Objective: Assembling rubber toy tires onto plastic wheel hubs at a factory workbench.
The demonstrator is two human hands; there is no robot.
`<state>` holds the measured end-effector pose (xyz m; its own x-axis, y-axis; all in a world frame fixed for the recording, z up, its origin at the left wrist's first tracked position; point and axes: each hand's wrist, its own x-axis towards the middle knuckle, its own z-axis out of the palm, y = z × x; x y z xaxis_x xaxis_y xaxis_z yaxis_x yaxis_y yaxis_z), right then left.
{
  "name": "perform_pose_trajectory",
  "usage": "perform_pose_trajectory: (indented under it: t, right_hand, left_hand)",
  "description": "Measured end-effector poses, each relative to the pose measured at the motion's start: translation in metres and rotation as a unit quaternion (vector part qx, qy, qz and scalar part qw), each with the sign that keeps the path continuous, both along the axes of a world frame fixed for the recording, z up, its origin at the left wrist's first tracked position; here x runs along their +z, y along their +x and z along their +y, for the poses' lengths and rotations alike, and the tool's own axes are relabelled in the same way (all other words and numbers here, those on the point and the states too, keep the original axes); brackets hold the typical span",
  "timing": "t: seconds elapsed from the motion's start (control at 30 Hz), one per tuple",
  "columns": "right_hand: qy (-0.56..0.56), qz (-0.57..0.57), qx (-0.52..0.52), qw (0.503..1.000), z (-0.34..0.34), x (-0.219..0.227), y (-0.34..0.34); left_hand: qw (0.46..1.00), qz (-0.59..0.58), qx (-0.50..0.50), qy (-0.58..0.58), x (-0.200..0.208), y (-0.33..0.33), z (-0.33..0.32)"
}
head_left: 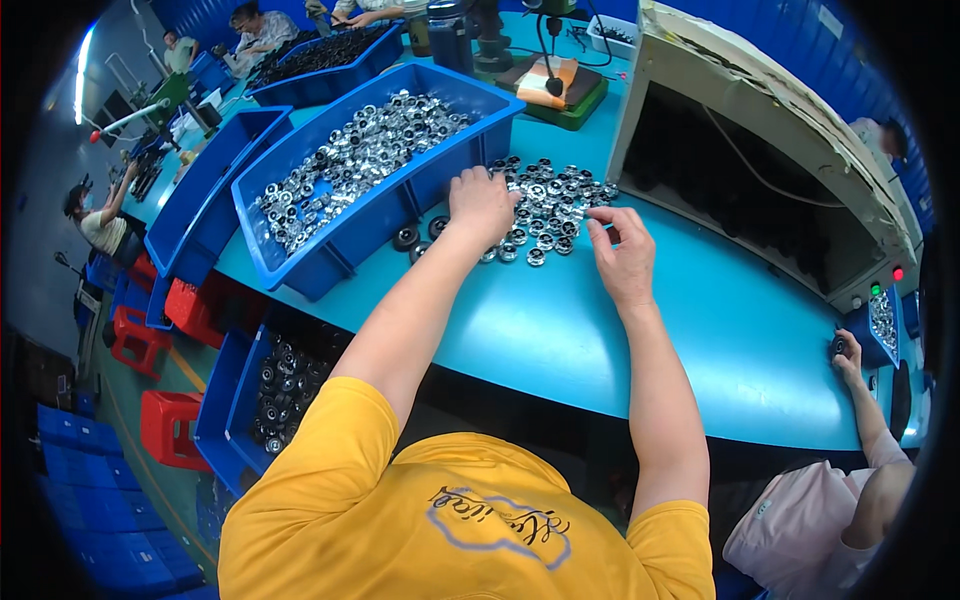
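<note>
Two bare hands are working at a pile of small round silver-and-black metal parts (545,200); the pile is lying on a smooth turquoise tabletop (530,350), just ahead of us, between a deep blue rectangular plastic bin (405,205) and a pale box-shaped machine with a wide dark opening (740,165). Our left hand (482,208) is resting over the pile's left edge, near the bin's corner, back upward and fingers curling; we cannot tell whether it is grasping a part, since the fingertips are hidden. Our right hand (624,255) is hovering at the right edge, thumb and forefinger bending close together toward the parts; whether anything is pinched between them, we cannot tell. Many similar silver parts (370,145) are filling much of the bin's floor; a few black wheel-shaped pieces (406,238) are lying beside its near wall. Farther right, a co-worker's hand (848,355) is holding a round black piece (838,346); red plastic stools (172,430) are standing on the floor to our left.
</note>
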<state>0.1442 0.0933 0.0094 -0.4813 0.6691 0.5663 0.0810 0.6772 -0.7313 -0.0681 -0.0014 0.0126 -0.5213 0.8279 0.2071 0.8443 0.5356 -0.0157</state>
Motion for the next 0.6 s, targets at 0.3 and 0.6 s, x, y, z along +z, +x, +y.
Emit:
perform_pose_trajectory:
  t: [0.3, 0.6]
  right_hand:
    - [0.005, -0.013, 0.006, 1.0, 0.003, -0.003, -0.001]
    - [0.019, 0.001, -0.01, 1.0, 0.007, -0.002, -0.003]
  left_hand:
    - [0.996, -0.017, -0.084, 0.022, -0.007, 0.028, 0.008]
    - [0.983, -0.045, -0.118, 0.137, -0.012, -0.015, 0.056]
